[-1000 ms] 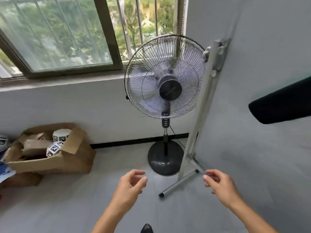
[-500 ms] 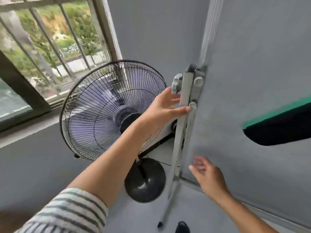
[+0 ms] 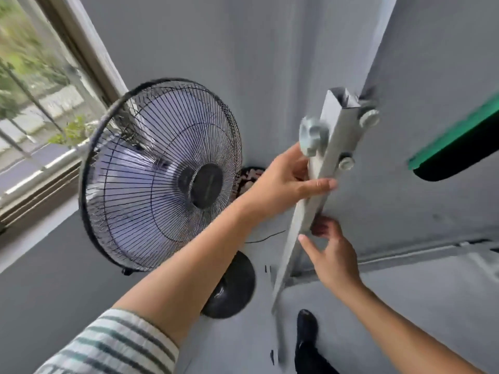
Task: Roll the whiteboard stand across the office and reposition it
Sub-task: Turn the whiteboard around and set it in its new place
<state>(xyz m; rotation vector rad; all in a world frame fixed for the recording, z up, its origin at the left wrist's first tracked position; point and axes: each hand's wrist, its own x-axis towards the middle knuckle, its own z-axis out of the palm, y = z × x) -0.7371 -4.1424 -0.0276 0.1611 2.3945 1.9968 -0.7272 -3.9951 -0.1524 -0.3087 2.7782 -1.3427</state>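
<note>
The whiteboard stand's grey square metal post (image 3: 331, 147) rises in the centre right, with round knobs near its open top. The board's pale panel (image 3: 421, 201) fills the right side behind it. My left hand (image 3: 286, 182) is wrapped around the post just under the knobs, thumb across its front. Lower down, my right hand (image 3: 330, 255) touches the post with fingers curled at its edge; a full grip cannot be seen. The post's foot (image 3: 278, 298) slants down to the floor, blurred.
A black pedestal fan (image 3: 162, 174) stands close on the left of the post, its round base (image 3: 232, 287) on the floor beside the stand's foot. A window (image 3: 32, 103) is at far left. A dark green-edged shape (image 3: 456, 155) hangs at right. My shoe (image 3: 306, 325) is below.
My left hand has closed around the post below the knobs. My right hand rose from the board's lower area up to the post. The view has moved closer and tilted.
</note>
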